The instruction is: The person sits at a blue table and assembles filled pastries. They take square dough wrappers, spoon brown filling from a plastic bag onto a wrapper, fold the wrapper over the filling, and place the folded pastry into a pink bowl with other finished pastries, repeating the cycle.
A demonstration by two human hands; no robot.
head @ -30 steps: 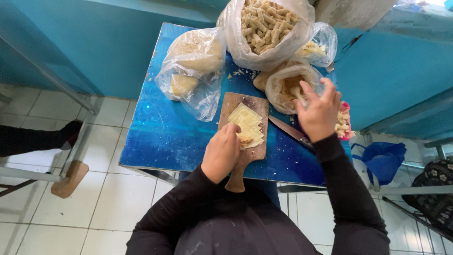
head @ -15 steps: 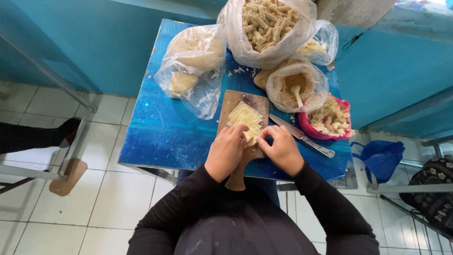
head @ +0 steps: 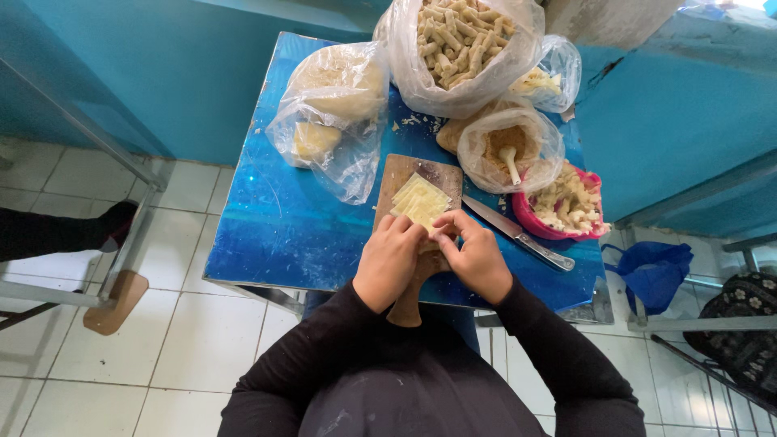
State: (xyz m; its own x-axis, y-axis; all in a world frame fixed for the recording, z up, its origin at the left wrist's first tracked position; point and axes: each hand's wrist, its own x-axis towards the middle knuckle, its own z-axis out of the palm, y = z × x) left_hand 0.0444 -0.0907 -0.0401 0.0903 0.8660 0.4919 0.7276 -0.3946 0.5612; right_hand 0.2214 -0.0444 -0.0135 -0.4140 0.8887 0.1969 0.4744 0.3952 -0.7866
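My left hand [head: 390, 257] and right hand [head: 477, 257] pinch closed on a pale dough sheet [head: 421, 202] at the near end of the wooden board [head: 402, 174]. Pulling unevenly could tear it; the knife [head: 518, 235] lies just right of the board.

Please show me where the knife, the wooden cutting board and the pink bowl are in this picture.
knife [head: 518, 235], head view, on the blade near the handle.
wooden cutting board [head: 402, 176], head view, on its bare top left part.
pink bowl [head: 529, 220], head view, on its left rim.
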